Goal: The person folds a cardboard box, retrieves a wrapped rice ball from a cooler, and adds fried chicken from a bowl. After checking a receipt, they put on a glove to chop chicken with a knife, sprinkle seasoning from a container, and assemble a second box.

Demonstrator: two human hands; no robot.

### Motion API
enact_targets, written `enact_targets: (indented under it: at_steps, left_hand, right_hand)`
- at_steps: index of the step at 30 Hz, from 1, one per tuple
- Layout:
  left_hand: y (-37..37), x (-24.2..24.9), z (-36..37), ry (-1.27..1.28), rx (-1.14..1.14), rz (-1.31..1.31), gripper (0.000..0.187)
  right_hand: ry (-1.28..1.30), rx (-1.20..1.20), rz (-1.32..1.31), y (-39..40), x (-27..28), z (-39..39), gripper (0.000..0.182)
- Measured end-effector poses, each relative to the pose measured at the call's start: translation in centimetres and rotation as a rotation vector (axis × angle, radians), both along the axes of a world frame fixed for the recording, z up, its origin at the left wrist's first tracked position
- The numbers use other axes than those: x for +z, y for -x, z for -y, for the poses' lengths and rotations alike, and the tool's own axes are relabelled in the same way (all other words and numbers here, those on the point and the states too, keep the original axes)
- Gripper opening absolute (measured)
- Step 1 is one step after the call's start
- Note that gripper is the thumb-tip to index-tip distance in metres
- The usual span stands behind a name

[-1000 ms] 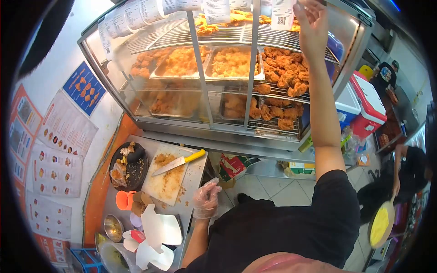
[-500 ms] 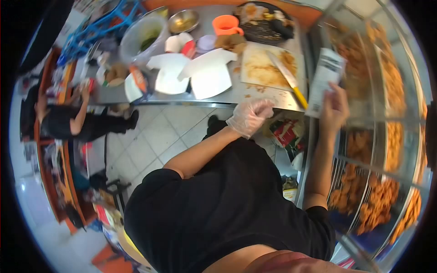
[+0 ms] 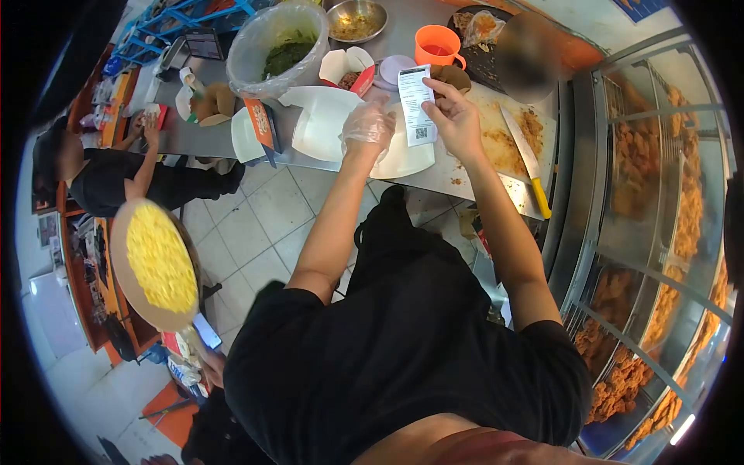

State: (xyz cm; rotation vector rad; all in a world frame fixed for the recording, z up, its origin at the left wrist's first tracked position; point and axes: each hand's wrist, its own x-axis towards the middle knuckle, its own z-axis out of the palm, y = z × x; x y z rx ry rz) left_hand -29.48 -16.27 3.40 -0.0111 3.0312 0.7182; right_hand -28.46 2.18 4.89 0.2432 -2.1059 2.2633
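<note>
My right hand point(image 3: 459, 120), bare, pinches a printed receipt point(image 3: 417, 108) upright above the counter. My left hand point(image 3: 367, 130) wears a clear plastic glove; its fingers are curled, and I cannot make out what, if anything, is in them. It is over two opened white cardboard food boxes, the left box point(image 3: 316, 122) and the right box point(image 3: 408, 155), and may be touching them. Right of the receipt, a yellow-handled knife point(image 3: 525, 147) rests on a stained cutting board point(image 3: 496, 147).
Behind the hands stand a lined tub of greens point(image 3: 291, 54), a metal bowl point(image 3: 357, 19) and an orange mug point(image 3: 438, 46). A glass case of fried chicken point(image 3: 620, 387) borders the right. A person point(image 3: 108, 182) works at left; a round pan of yellow food point(image 3: 159, 263) is nearer.
My right hand has brought the receipt left from beside the glass case to above the boxes. My gloved left hand has moved forward over the boxes. The pan of yellow food has come into view.
</note>
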Motion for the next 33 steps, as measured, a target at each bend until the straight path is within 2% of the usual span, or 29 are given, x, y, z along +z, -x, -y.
enact_targets:
  at_steps: [3, 9, 12, 15, 18, 21, 25, 27, 28, 29, 30, 31, 32, 33]
  left_hand:
    - [1.2, -0.5, 0.3, -0.137, -0.052, 0.058, 0.023]
    - [1.7, -0.6, 0.2, -0.269, -0.060, 0.037, 0.021]
    - [1.7, 0.0, 0.3, -0.333, -0.095, 0.016, 0.019]
    - [2.2, -0.5, 0.3, -0.248, -0.094, 0.016, 0.019]
    - [2.6, -1.4, 0.4, -0.194, -0.114, -0.010, 0.018]
    - [2.7, -2.4, 0.5, -0.151, -0.150, -0.081, 0.016]
    - [3.4, -4.7, 0.6, -0.259, -0.236, -0.291, 0.017]
    - [3.6, -5.3, 0.7, -0.203, -0.250, -0.239, 0.017]
    - [3.9, -6.0, 1.1, -0.194, -0.288, -0.349, 0.017]
    - [4.4, -6.7, 1.3, -0.207, -0.337, -0.461, 0.017]
    - [4.9, -6.9, 1.1, -0.276, -0.304, -0.456, 0.023]
    - [5.5, -5.9, 0.5, -0.694, -0.256, -0.151, 0.027]
    - [6.1, -5.0, -0.1, -1.390, -0.050, 0.146, 0.031]
    - [6.5, -4.1, -0.8, -1.804, 0.270, 0.302, 0.035]
  right_hand:
    - [-0.024, 0.009, 0.074, 0.2, 0.1, -0.1, 0.046]
    - [-0.082, 0.000, 0.059, 0.6, -2.5, -0.2, 0.046]
    - [-0.292, -0.035, 0.008, 0.8, -3.3, 0.0, 0.044]
    - [-0.493, -0.063, 0.057, 0.7, -3.5, 0.2, 0.040]
    - [-0.679, -0.105, -0.086, 1.1, -4.1, 0.4, 0.038]
    - [-0.900, -0.111, -0.210, 1.4, -4.0, 0.2, 0.028]
    - [-1.018, -0.133, -0.179, 2.2, -4.6, -0.1, 0.019]
    - [-1.086, -0.076, -0.099, 2.7, -5.0, -0.5, 0.017]
    - [-1.053, -0.121, -0.207, 3.2, -7.5, -0.8, 0.017]
    - [-1.147, -0.104, -0.147, 3.5, -8.2, -0.6, 0.018]
    - [-1.265, -0.014, 0.097, 3.4, -5.8, 0.1, 0.019]
    - [-1.247, -0.026, 0.065, 3.7, -7.4, 0.5, 0.020]
    - [-1.263, -0.098, -0.068, 3.7, -9.2, 0.7, 0.026]
    - [-1.122, -0.166, -0.098, 2.3, -6.2, 0.6, 0.035]
